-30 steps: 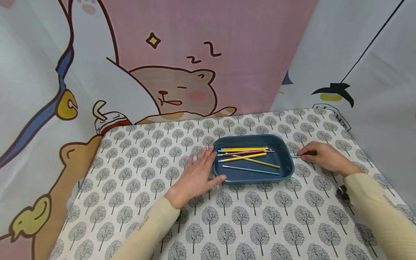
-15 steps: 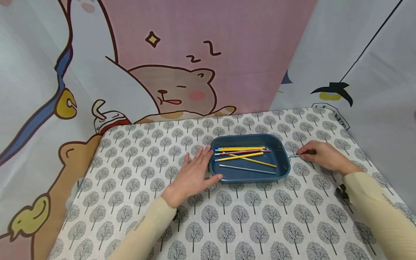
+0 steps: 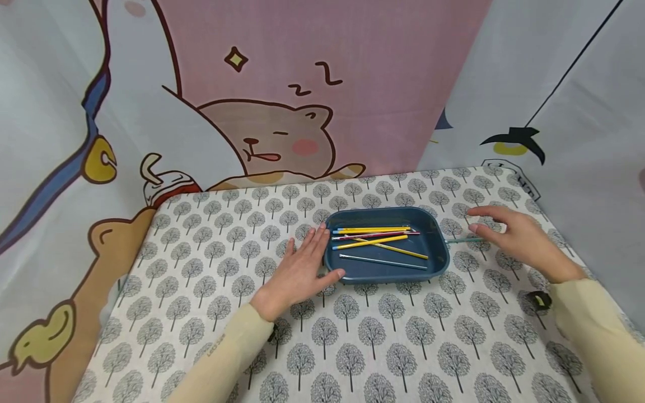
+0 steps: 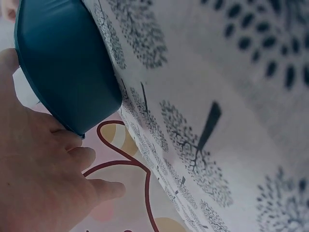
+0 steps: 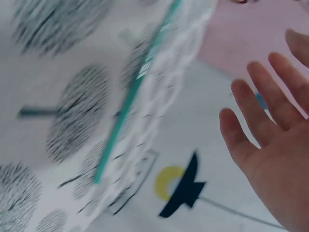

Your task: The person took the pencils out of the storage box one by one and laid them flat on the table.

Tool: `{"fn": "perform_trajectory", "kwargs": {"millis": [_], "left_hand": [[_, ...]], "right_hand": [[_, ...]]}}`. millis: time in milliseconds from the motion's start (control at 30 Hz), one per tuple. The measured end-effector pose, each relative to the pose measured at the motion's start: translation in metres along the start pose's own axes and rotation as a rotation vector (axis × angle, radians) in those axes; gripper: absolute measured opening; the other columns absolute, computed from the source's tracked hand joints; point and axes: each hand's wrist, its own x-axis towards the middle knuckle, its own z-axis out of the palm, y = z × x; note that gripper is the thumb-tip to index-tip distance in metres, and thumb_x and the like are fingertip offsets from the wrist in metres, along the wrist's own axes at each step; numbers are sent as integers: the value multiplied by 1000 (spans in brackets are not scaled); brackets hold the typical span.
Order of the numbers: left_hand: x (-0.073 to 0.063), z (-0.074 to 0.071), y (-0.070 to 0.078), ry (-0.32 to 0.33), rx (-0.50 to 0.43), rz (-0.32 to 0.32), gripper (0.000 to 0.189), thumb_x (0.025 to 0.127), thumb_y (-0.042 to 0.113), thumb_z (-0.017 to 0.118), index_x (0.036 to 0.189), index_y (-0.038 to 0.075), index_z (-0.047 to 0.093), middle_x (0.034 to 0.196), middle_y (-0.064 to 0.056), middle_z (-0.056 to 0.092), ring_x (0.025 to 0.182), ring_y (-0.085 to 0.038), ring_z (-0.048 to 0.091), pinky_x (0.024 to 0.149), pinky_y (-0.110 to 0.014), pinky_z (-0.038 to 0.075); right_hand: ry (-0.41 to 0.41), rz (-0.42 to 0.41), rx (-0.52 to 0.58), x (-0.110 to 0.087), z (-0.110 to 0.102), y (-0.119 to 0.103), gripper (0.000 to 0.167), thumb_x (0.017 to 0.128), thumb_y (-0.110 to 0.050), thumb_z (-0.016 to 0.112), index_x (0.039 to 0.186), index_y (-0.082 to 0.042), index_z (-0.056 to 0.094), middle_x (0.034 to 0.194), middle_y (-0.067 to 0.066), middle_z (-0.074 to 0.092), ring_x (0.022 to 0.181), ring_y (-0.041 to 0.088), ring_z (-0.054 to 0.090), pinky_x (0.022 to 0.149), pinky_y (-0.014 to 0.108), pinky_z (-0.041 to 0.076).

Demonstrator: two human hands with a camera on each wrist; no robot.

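A dark blue rectangular tray [image 3: 393, 279] holds several yellow pencils [image 3: 385, 242], a dark red pencil [image 3: 405, 233] and a pale blue pencil [image 3: 383, 262]. My left hand [image 3: 297, 277] rests against the tray's left end, fingers straight along the rim and thumb at the front corner. Outside the right end, a slim green pencil [image 3: 467, 240] lies on the cloth with its tip right at the tray wall. My right hand [image 3: 516, 240] is just beyond it, fingers extended and holding nothing. The right wrist view shows the green pencil [image 5: 123, 106] apart from that hand.
A white tablecloth [image 3: 347, 341] printed with grey trees covers the table. Cartoon-printed curtains [image 3: 393, 84] stand close behind and along both sides. Small black wrist devices [image 3: 540, 300] show near the sleeves.
The tray shifted slightly left and then stayed there. My right hand let go of the green pencil, opened its fingers and drew back to the right. The left hand moved along with the tray.
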Motion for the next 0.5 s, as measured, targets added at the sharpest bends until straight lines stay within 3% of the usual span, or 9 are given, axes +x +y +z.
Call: {"fn": "perform_trajectory", "kwargs": {"millis": [200, 267, 500], "left_hand": [[0, 0, 0, -3, 1, 3, 98, 100, 71, 45, 167, 8, 13, 172, -3, -4, 159, -28, 6, 123, -66, 12], [0, 0, 0, -3, 0, 3, 98, 100, 71, 45, 167, 7, 13, 172, -3, -5, 159, -28, 6, 123, -66, 12], [0, -1, 1, -7, -8, 3, 98, 100, 70, 45, 167, 7, 12, 172, -3, -6, 159, -30, 6, 123, -66, 12]], "right_hand": [[70, -86, 126, -6, 5, -46, 53, 100, -23, 72, 151, -19, 55, 157, 12, 50, 143, 44, 42, 112, 67, 34], [61, -98, 181, -7, 10, -59, 58, 99, -21, 73, 154, -21, 52, 160, 10, 45, 146, 43, 38, 111, 72, 32], [34, -157, 235, -2, 35, -91, 66, 96, -22, 76, 156, -25, 48, 164, 3, 40, 151, 36, 31, 115, 70, 27]]}}
